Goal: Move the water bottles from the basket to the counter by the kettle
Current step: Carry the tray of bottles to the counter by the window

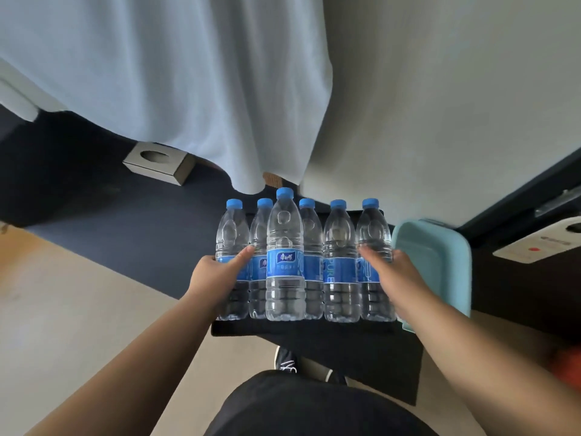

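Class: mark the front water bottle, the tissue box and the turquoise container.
front water bottle (285,262), head view, on its blue label.
tissue box (172,164), head view, on its top beside the opening.
turquoise container (437,256), head view, on its flat face.

Fingers lost behind the row

The left hand (217,275) and right hand (393,272) show mostly thumb and back; their fingers pass out of sight behind the outer water bottles (285,256). The labels' small print is unreadable. The right forearm (456,335) half covers the teal container (440,256), and the frame edge cuts off an orange blur (566,366).
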Available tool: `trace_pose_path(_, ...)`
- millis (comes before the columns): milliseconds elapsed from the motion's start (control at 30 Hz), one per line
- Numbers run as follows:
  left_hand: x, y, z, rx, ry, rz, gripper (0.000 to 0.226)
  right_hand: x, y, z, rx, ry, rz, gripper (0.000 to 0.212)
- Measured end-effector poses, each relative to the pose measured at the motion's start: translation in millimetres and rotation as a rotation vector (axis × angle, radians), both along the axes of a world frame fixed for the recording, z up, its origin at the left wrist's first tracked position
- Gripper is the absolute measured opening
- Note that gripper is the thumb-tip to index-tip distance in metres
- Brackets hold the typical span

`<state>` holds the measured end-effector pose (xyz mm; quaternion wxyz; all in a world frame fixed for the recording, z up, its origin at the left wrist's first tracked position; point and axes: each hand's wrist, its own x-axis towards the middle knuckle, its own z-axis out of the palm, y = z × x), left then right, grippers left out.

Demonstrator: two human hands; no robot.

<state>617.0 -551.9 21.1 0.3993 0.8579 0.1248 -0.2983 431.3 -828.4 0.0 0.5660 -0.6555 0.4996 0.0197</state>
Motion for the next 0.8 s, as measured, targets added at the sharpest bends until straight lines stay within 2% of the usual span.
trace_pose_path(67,-9,9,12,-0.021,0.015,0.048,0.072,2,0,13,-0.026,-0.034,0.056,0.077)
trace_pose_path(100,-14,13,17,-0.034,0.014,0.071,0.072,2,0,18,-0.033,-0.043,0.090,0.070)
trace_pose_path(267,-56,39,37,-0.072,-0.011,0.155,0.069,11,0,31,-0.081,-0.071,0.228,0.080)
trace_pose_path(400,-92,64,52,-0.117,-0.075,0.261,0.062,18,13,45,-0.092,-0.097,0.344,0.073)
trace_pose_path(533,-121,96,68,-0.146,-0.138,0.370,0.048,29,39,60,-0.043,-0.117,0.469,0.079)
trace_pose_path(800,-153,177,91,-0.153,-0.214,0.528,0.043,59,109,92,0.046,-0.212,0.654,0.085)
